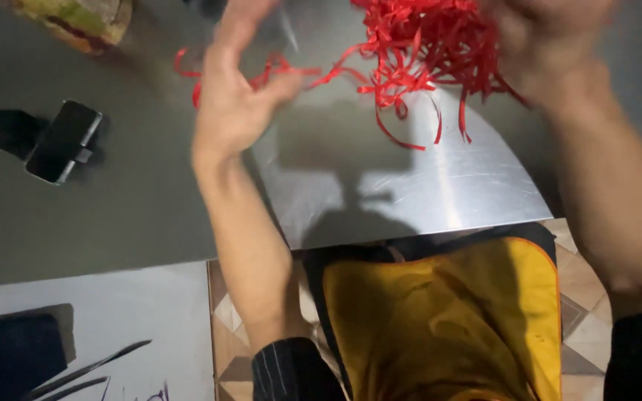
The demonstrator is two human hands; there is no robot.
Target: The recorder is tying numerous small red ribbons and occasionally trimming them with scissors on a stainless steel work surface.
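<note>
A person seated at a grey table is working a tangled bundle of red ribbon strips apart with two bare hands, over a shiny metal sheet lying on the tabletop. The left hand is raised with its palm showing, fingers loosely spread and curling, the thumb pressing a single red strand that is running rightward into the bundle. The right hand, blurred at the far right edge, is closing over the main mass of ribbon; how its fingers are set cannot be told. The bundle is hanging between the two hands at the far side of the sheet, with loose ends trailing down toward it.

By the look of it, the work is at the untangling stage: one strand is being drawn out while the rest is being held back. Freeing it would seem to call for a steady pull to the left and a firm hold on the right.

Counted: one ribbon bundle, its strips too many and too tangled to number; one metal sheet; one dark phone on a stand at the left; one yellow apron in the lap, near.
</note>
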